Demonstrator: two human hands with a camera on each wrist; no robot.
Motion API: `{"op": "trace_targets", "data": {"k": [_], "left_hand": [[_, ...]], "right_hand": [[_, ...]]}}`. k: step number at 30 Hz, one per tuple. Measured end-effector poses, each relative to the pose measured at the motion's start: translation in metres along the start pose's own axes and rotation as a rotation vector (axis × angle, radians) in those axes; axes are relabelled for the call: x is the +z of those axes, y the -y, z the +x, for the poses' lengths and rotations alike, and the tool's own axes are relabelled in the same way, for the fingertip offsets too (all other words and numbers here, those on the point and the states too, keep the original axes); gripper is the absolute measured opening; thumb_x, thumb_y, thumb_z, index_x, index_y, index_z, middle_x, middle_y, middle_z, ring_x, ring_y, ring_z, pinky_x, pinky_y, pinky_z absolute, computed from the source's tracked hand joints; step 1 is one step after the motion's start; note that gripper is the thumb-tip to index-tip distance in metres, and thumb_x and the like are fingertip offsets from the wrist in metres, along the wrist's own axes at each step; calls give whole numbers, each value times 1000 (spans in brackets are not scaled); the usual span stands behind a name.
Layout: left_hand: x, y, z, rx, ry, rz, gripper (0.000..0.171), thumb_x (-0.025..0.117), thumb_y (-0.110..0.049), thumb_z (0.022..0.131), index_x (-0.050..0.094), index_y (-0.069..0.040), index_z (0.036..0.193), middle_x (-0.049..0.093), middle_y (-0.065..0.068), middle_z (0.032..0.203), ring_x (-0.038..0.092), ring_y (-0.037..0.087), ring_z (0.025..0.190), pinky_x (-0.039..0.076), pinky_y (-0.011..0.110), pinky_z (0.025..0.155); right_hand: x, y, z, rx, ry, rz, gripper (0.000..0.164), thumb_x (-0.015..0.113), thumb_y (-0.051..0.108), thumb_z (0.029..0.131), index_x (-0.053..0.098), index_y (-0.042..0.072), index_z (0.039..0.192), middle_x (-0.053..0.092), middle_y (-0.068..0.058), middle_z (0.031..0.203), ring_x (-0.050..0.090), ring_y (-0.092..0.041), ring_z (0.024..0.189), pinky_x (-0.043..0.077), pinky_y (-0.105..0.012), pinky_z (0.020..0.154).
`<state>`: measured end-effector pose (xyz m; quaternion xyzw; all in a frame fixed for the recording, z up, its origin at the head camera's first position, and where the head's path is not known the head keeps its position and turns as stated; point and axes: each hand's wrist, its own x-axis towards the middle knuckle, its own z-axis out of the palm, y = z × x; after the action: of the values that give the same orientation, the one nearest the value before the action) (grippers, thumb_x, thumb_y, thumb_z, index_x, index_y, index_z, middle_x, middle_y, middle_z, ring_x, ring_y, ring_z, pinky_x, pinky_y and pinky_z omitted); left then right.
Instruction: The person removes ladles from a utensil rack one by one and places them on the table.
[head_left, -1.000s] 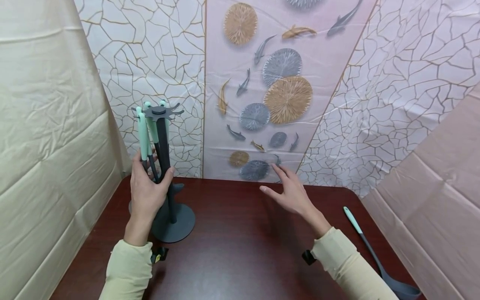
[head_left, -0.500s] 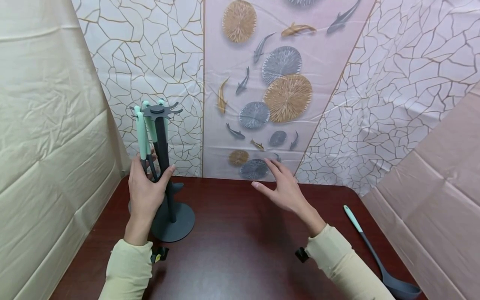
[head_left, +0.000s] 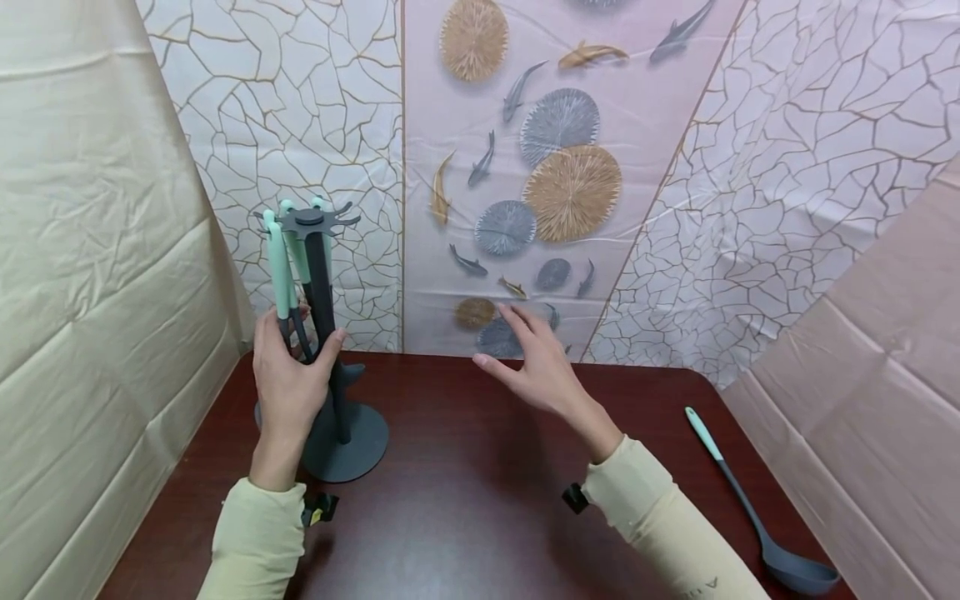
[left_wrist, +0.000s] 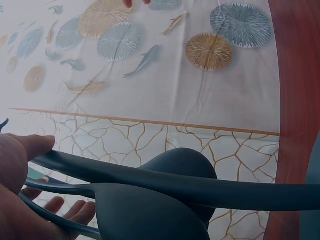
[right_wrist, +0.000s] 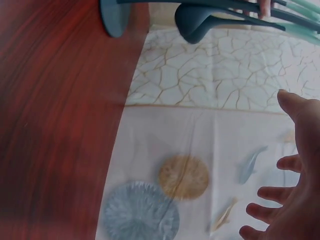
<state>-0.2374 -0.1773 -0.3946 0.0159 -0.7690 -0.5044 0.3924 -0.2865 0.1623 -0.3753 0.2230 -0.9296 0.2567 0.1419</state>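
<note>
At the table's left stands a dark grey utensil stand [head_left: 363, 450] with a round base and a hooked top. Several kitchen utensils with mint-green handles [head_left: 280, 267] hang from it. My left hand [head_left: 288, 383] grips the stand's pole together with the hanging utensils. In the left wrist view the thumb lies along the pole [left_wrist: 240, 192], and fingers show behind the thin utensil shafts. One broad dark utensil head [left_wrist: 147, 212] hangs there. My right hand [head_left: 543, 371] is held above the table's middle, fingers spread, touching nothing; the right wrist view shows its palm side [right_wrist: 305, 200].
A grey ladle [head_left: 798, 571] with a mint-green handle lies along the right edge of the dark red table [head_left: 450, 500]. Patterned cloth [head_left: 558, 250] hangs behind the far edge, and beige cloth [head_left: 112, 333] hangs along both sides.
My right hand has moved left, toward the stand. The left hand keeps its grip on the stand, which stays in place. The head view has shifted slightly.
</note>
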Motion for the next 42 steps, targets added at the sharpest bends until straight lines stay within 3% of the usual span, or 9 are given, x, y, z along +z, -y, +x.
{"op": "trace_targets", "data": {"k": [9,12,16,21,25,34,42], "left_hand": [[-1,1,-1,-20,3,-16,48,82,-25,95,62,-3,133,50,17,134,53,17,87,44,30,73],[-1,1,0,-39,11,-25,54,82,-27,95,59,-2,137,53,18,133,54,17,87,44,30,74],[0,1,1,-66,24,-26,65,82,-29,95,51,-2,146,57,18,136,62,27,96,47,26,79],[-1,1,2,-73,36,-33,70,81,-30,95,47,-3,151,59,18,142,66,33,110,54,43,93],[-1,2,1,-75,39,-44,72,81,-29,95,45,-4,152,59,17,145,66,34,118,53,56,100],[0,1,-1,-88,36,-45,80,84,-31,93,40,-5,155,57,18,146,61,36,131,50,60,104],[6,2,-5,-69,-30,-58,81,85,-25,93,38,-1,155,59,21,143,61,35,129,49,57,100]], "right_hand": [[0,19,11,-38,2,67,87,66,67,95,33,30,167,39,-3,167,36,-29,153,33,-59,120],[1,24,14,-48,2,91,85,65,66,96,35,29,167,42,-3,165,38,-27,152,35,-57,120],[2,31,18,-76,-6,123,83,65,64,97,37,28,166,43,-2,164,38,-24,152,35,-54,120],[1,44,26,-112,-10,151,82,65,63,97,37,29,166,40,0,167,37,-22,153,35,-54,121],[-1,57,36,-134,-10,167,82,64,63,97,36,30,166,40,0,167,38,-22,152,35,-54,120],[-4,83,55,-159,17,212,80,58,66,98,29,38,167,36,5,168,37,-22,153,35,-59,118],[-4,94,61,-139,8,226,81,59,67,96,32,38,167,36,3,169,33,-24,155,33,-61,119]]}}
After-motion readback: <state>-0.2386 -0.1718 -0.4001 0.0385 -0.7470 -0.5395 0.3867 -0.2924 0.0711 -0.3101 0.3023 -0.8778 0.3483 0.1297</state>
